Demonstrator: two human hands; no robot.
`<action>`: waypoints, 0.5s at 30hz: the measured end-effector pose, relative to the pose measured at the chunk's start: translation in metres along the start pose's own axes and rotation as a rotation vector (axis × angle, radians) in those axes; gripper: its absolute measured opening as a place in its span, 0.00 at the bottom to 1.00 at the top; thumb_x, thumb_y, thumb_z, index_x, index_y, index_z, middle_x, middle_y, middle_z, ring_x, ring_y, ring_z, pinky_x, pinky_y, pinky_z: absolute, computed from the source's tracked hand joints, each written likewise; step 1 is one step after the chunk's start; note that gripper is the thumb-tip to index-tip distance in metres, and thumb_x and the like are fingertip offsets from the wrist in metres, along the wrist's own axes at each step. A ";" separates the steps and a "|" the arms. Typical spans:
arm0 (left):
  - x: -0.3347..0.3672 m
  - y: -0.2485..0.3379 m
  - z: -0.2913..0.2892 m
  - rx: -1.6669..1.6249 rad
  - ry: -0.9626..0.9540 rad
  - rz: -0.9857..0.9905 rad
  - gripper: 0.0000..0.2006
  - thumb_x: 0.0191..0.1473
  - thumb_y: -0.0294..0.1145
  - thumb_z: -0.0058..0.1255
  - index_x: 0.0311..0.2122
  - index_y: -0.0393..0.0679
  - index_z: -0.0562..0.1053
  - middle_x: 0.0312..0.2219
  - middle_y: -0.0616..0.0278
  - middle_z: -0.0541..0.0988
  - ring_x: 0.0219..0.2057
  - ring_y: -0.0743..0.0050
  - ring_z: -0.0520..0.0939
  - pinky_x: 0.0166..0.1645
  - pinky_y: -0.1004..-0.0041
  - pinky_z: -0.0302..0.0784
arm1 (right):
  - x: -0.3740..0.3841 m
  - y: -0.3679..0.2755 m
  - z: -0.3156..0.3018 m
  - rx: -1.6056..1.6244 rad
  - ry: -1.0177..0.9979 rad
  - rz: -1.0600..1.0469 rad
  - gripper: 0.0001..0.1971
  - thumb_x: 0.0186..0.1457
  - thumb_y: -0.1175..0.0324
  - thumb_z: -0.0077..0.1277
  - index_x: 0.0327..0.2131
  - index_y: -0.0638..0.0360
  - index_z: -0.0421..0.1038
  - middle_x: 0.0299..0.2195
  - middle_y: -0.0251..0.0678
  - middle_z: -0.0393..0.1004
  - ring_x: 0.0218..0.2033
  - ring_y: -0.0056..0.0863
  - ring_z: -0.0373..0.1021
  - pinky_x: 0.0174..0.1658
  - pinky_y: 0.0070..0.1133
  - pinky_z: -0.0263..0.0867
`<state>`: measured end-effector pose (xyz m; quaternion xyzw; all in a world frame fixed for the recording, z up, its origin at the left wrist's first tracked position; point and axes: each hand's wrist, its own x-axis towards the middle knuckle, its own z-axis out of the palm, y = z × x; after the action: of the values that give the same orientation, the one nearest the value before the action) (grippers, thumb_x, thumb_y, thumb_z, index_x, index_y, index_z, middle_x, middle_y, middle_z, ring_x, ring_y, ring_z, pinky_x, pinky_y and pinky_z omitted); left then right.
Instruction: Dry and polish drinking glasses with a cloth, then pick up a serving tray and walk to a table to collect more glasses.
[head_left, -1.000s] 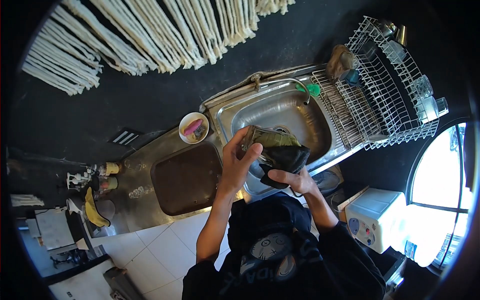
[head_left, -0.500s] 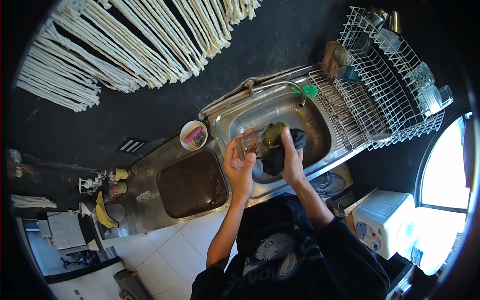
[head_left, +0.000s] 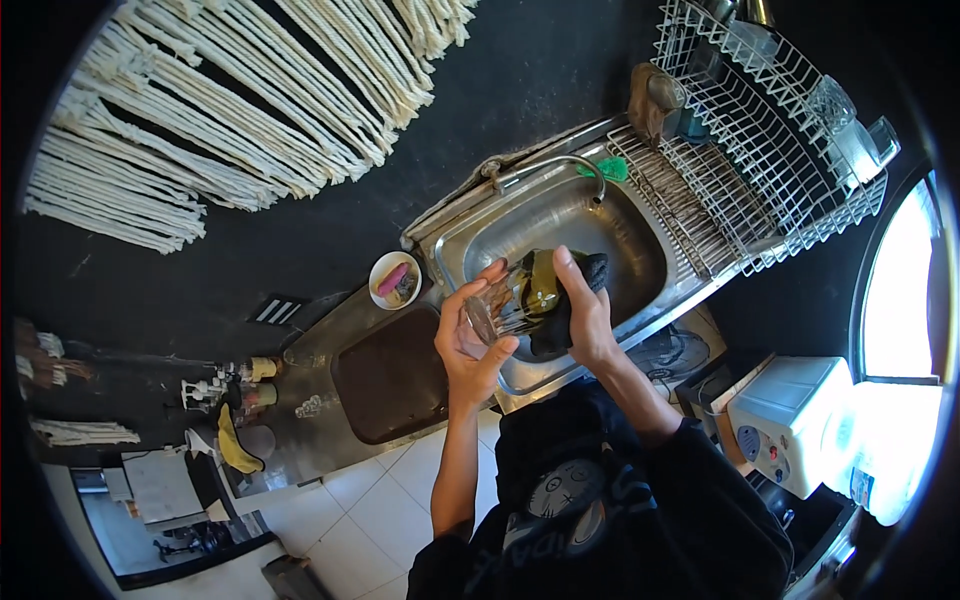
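A clear drinking glass [head_left: 505, 303] lies tilted on its side over the sink [head_left: 520, 225], its thick base toward the left. My left hand [head_left: 468, 345] is closed around the base end, fingers above and thumb below. In my right hand [head_left: 590, 322] a black and olive-green cloth [head_left: 545, 290] is bunched against the glass's other end. The right thumb presses on top of the cloth, while the other fingers are mostly hidden. How far the cloth reaches inside the glass is hard to make out.
A curved faucet [head_left: 590, 163] arches over the sink, with a green scrubbing cloth [head_left: 613, 169] behind it. At right stands a wire dish rack [head_left: 745, 200] with glasses. Left of the sink are a white bowl [head_left: 378, 299] with a pink item and a brown tray [head_left: 390, 375].
The glass has rolled in my left hand, its base now facing more toward me. The cloth has turned, showing more olive-green. The whole view has shifted slightly.
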<state>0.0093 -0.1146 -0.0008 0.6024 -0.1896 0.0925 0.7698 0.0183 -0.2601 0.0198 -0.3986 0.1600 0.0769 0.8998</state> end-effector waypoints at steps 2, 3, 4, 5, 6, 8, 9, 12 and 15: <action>-0.002 0.005 -0.002 -0.033 -0.002 -0.024 0.32 0.42 0.34 0.65 0.52 0.37 0.63 0.54 0.44 0.66 0.56 0.55 0.66 0.61 0.61 0.58 | -0.002 0.001 -0.009 -0.210 -0.160 -0.049 0.28 0.55 0.48 0.50 0.46 0.67 0.67 0.41 0.38 0.71 0.43 0.24 0.66 0.46 0.21 0.62; -0.002 0.008 -0.008 -0.044 -0.046 -0.047 0.32 0.42 0.32 0.65 0.52 0.37 0.63 0.53 0.43 0.67 0.56 0.53 0.67 0.61 0.61 0.58 | -0.004 -0.002 -0.016 -0.211 -0.155 -0.053 0.28 0.55 0.48 0.50 0.46 0.67 0.67 0.41 0.38 0.71 0.43 0.24 0.66 0.46 0.21 0.62; 0.000 0.013 -0.013 -0.048 -0.050 -0.047 0.32 0.42 0.32 0.65 0.52 0.37 0.63 0.53 0.43 0.67 0.56 0.53 0.67 0.61 0.61 0.58 | -0.006 -0.005 -0.026 -0.083 -0.330 0.068 0.30 0.56 0.48 0.48 0.50 0.67 0.63 0.45 0.41 0.68 0.47 0.27 0.64 0.50 0.23 0.60; 0.002 0.019 -0.016 -0.088 -0.126 -0.077 0.32 0.41 0.31 0.65 0.51 0.37 0.63 0.52 0.43 0.67 0.56 0.52 0.67 0.61 0.61 0.59 | -0.008 -0.008 -0.034 0.046 -0.506 0.189 0.33 0.56 0.47 0.46 0.53 0.68 0.59 0.49 0.44 0.66 0.52 0.30 0.62 0.54 0.26 0.57; 0.004 0.025 -0.018 -0.126 -0.199 -0.106 0.32 0.40 0.30 0.65 0.51 0.36 0.63 0.52 0.42 0.68 0.56 0.51 0.67 0.61 0.61 0.59 | -0.009 -0.007 -0.039 0.178 -0.683 0.314 0.35 0.56 0.47 0.44 0.57 0.69 0.55 0.53 0.47 0.64 0.56 0.33 0.60 0.58 0.29 0.55; 0.008 0.038 -0.015 -0.164 -0.239 -0.112 0.32 0.39 0.29 0.65 0.50 0.36 0.64 0.50 0.42 0.69 0.57 0.50 0.66 0.61 0.60 0.59 | -0.020 0.006 -0.037 0.391 -0.733 0.290 0.32 0.57 0.51 0.44 0.55 0.68 0.56 0.53 0.47 0.64 0.54 0.36 0.62 0.58 0.32 0.56; 0.010 0.038 -0.012 -0.183 -0.281 -0.132 0.32 0.39 0.29 0.66 0.50 0.36 0.64 0.50 0.43 0.70 0.57 0.50 0.66 0.61 0.60 0.58 | -0.028 0.009 -0.034 0.444 -0.641 0.303 0.31 0.57 0.51 0.44 0.54 0.68 0.58 0.51 0.46 0.65 0.52 0.35 0.64 0.56 0.31 0.58; 0.012 0.046 -0.010 -0.134 -0.347 -0.170 0.32 0.37 0.29 0.66 0.50 0.35 0.66 0.48 0.43 0.71 0.57 0.51 0.65 0.62 0.59 0.58 | -0.046 0.016 -0.011 0.484 -0.371 0.284 0.26 0.57 0.53 0.43 0.50 0.66 0.63 0.44 0.43 0.71 0.44 0.30 0.70 0.49 0.27 0.66; 0.006 0.042 -0.014 -0.114 -0.400 -0.183 0.33 0.39 0.29 0.66 0.52 0.35 0.65 0.49 0.45 0.71 0.58 0.52 0.65 0.62 0.59 0.56 | -0.048 0.018 -0.014 0.511 -0.373 0.306 0.27 0.57 0.51 0.43 0.49 0.66 0.64 0.44 0.43 0.71 0.44 0.31 0.70 0.48 0.27 0.67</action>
<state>0.0015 -0.0908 0.0363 0.5790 -0.2880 -0.1096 0.7549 -0.0344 -0.2586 0.0155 -0.1108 0.0648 0.2400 0.9623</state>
